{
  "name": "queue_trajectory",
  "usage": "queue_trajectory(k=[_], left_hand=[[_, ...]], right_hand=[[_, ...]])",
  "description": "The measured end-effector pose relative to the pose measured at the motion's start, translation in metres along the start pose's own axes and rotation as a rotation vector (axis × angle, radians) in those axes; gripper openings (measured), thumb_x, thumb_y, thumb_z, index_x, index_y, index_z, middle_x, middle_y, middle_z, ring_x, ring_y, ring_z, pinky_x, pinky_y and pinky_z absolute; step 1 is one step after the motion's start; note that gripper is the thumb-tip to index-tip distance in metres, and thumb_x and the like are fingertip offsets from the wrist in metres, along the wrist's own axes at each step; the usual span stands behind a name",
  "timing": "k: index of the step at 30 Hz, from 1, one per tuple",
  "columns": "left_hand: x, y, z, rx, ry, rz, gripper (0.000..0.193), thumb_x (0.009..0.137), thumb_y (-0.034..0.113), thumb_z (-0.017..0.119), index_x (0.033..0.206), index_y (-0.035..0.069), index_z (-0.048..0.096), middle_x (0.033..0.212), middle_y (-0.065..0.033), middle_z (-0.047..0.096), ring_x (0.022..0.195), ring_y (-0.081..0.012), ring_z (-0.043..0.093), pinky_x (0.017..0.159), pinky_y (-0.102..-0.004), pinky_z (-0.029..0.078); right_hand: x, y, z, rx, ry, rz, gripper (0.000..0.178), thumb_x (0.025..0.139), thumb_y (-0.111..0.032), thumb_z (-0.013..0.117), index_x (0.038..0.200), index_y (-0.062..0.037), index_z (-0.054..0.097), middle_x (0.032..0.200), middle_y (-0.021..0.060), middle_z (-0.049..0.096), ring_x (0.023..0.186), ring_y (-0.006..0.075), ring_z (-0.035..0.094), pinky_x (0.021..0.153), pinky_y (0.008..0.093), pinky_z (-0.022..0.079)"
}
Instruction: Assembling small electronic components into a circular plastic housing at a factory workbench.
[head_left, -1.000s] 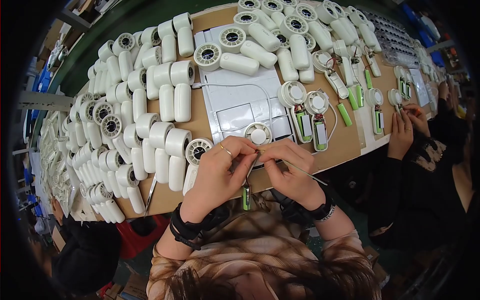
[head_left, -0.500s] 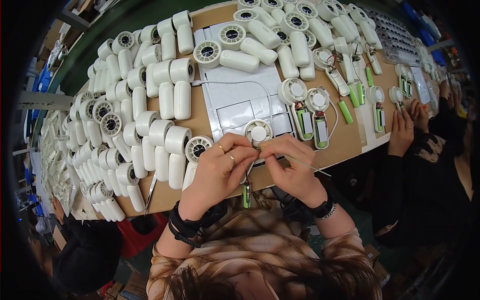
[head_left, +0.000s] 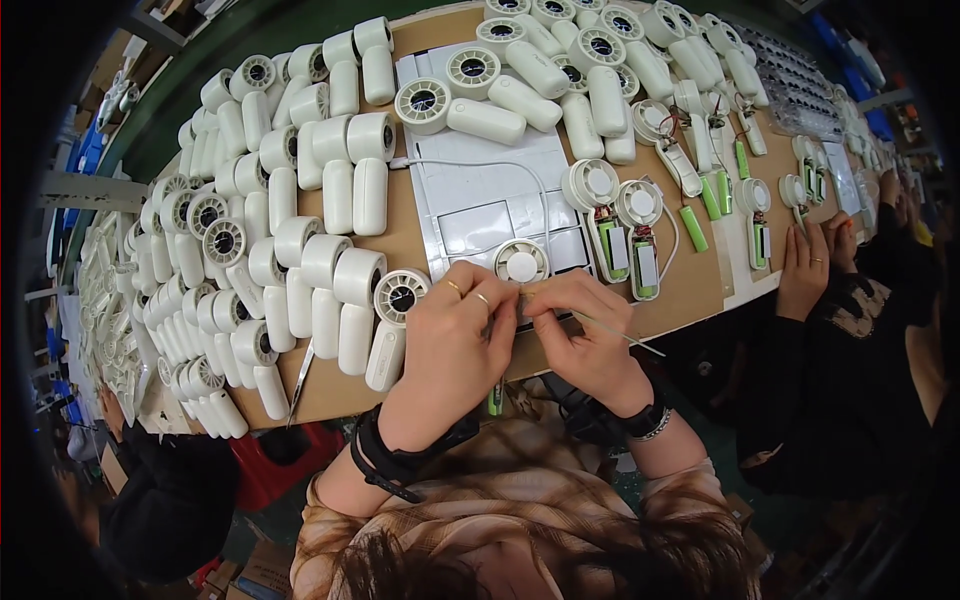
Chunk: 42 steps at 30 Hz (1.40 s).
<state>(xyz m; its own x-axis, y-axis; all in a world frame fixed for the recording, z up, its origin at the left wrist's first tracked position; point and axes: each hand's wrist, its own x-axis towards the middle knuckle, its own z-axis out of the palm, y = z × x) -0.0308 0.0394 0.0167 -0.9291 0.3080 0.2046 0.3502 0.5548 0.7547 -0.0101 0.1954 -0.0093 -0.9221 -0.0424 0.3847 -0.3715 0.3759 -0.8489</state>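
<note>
An opened white handheld fan (head_left: 521,262) lies near the table's front edge, on the white sheet (head_left: 428,172), straight in front of the person. Its round head points away from the person, toward the far side of the table. The hands cover what lies below the head, so the full long axis cannot be seen.

The left hand (head_left: 452,335) has its fingers bent in, thumb and fingertips drawn together just below the fan head; what lies between them is hidden. The right hand (head_left: 588,335) pinches a thin pale rod (head_left: 640,344) between thumb and forefinger. The rod slants, its inner end toward the fan and its free end pointing right and toward the person.

A green battery cell (head_left: 495,401) shows partly below the left hand, its long axis running roughly toward the person. To the left, a closed white fan (head_left: 402,297) has its head away and its handle slanting toward the person. To the right, two opened fans (head_left: 638,204) lie side by side, heads away, handles toward the front edge.
</note>
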Motion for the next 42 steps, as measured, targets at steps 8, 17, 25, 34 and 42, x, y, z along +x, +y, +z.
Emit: queue_trajectory(k=[8,17,25,34,42], left_hand=[[-0.011,-0.005,0.002,-0.012,0.063,0.081,0.022,0.079,-0.006,0.066,0.099,0.002,0.071,0.082,-0.0094,0.061,0.072,-0.02,0.063,0.061,-0.0291,0.05],[0.0,-0.006,-0.006,-0.194,-0.044,-0.118,0.018,0.077,-0.002,0.068,0.095,0.004,0.072,0.083,-0.0089,0.059,0.065,-0.0203,0.061,0.058,-0.0292,0.05],[-0.008,-0.008,0.008,-0.088,0.106,0.015,0.016,0.076,-0.002,0.069,0.091,0.003,0.069,0.081,-0.0093,0.059,0.065,-0.0183,0.064,0.057,-0.027,0.051],[-0.011,-0.013,0.008,-0.236,0.11,-0.041,0.017,0.076,-0.006,0.067,0.092,0.0,0.064,0.084,-0.0098,0.06,0.07,-0.0191,0.066,0.059,-0.0281,0.053],[-0.008,-0.013,-0.016,-0.081,0.02,0.132,0.015,0.079,-0.005,0.065,0.093,0.001,0.063,0.084,-0.0121,0.062,0.071,-0.026,0.064,0.062,-0.0327,0.052]], right_hand=[[0.0,0.002,0.001,0.015,0.012,-0.011,0.013,0.074,0.01,0.065,0.08,-0.001,0.064,0.082,0.0109,0.067,0.074,0.0231,0.065,0.067,0.0293,0.052],[0.001,0.002,0.002,-0.01,0.038,-0.053,0.014,0.074,0.009,0.064,0.081,-0.0031,0.063,0.079,0.0087,0.065,0.07,0.0243,0.064,0.061,0.031,0.051],[-0.002,0.002,0.0,-0.029,0.01,-0.049,0.013,0.073,0.01,0.067,0.08,-0.0018,0.064,0.083,0.0112,0.067,0.073,0.0235,0.065,0.065,0.0291,0.052],[-0.002,0.003,0.002,-0.004,0.019,-0.039,0.012,0.074,0.008,0.068,0.08,-0.0021,0.064,0.085,0.0119,0.067,0.075,0.0237,0.066,0.067,0.0292,0.052],[-0.001,0.003,0.001,0.003,0.006,-0.039,0.011,0.075,0.008,0.067,0.08,-0.0017,0.064,0.086,0.0123,0.068,0.077,0.0235,0.066,0.068,0.0287,0.052]])
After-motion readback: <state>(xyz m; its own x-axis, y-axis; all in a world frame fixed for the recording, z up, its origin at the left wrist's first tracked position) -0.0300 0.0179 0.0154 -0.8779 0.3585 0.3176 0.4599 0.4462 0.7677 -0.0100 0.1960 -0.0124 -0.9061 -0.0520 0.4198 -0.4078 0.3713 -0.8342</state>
